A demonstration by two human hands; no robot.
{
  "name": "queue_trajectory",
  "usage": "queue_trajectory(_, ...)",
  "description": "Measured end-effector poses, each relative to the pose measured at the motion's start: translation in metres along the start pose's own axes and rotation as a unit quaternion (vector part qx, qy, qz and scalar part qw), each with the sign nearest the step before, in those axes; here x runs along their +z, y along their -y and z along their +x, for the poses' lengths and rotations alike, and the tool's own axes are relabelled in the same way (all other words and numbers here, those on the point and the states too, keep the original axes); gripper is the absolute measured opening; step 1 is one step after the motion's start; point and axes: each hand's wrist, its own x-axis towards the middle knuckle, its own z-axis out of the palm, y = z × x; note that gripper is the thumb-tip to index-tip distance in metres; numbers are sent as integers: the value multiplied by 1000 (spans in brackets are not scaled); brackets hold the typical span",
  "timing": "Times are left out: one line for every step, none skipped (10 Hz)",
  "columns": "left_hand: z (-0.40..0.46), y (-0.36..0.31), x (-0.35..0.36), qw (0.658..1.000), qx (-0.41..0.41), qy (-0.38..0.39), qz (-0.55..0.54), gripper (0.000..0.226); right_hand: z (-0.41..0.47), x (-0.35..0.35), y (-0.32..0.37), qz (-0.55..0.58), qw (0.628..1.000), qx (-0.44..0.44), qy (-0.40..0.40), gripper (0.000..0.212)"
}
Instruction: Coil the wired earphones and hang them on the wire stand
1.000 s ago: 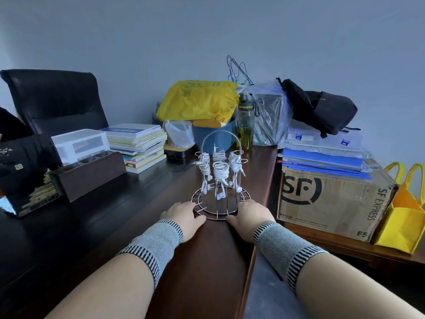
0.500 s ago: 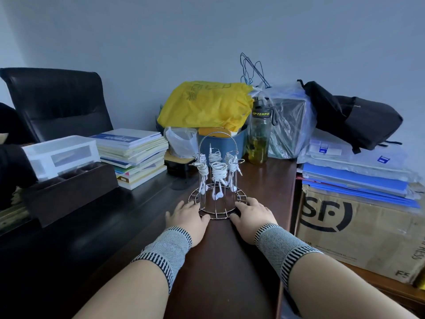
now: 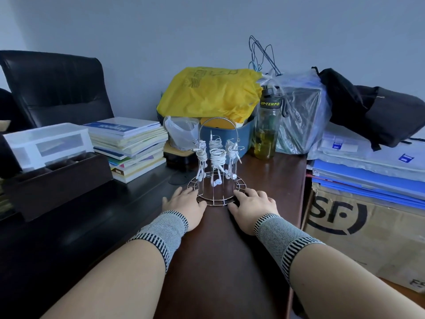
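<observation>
A silver wire stand (image 3: 216, 199) with a round base and an arched handle stands on the dark brown desk (image 3: 220, 254). Several coiled white wired earphones (image 3: 217, 155) hang from its hooks, earbuds dangling below. My left hand (image 3: 184, 204) lies flat on the desk at the left side of the stand's base, fingers straight and touching the ring. My right hand (image 3: 253, 207) lies flat at the right side of the base, its fingertips at the ring. Neither hand holds anything.
Behind the stand sit a blue bin (image 3: 241, 137) under a yellow bag (image 3: 209, 93), a water bottle (image 3: 268, 127) and a plastic-wrapped box (image 3: 299, 118). A book stack (image 3: 131, 146) and a dark organiser (image 3: 57, 178) are left. A cardboard box (image 3: 363, 229) with blue folders stands right.
Both hands slid a little forward along the sides of the stand's base and flattened. The view shifted closer and to the left; the stand stays in place.
</observation>
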Motion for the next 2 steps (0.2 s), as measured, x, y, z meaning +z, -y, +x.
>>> queue_trajectory(-2, 2, 3, 1000, -1, -15, -6, 58, -3, 2, 2, 4, 1000, -3, -1, 58)
queue_trajectory(0, 4, 4, 999, -1, -54, -7, 61, 1, 4, 4, 20, 1000, -7, -15, 67)
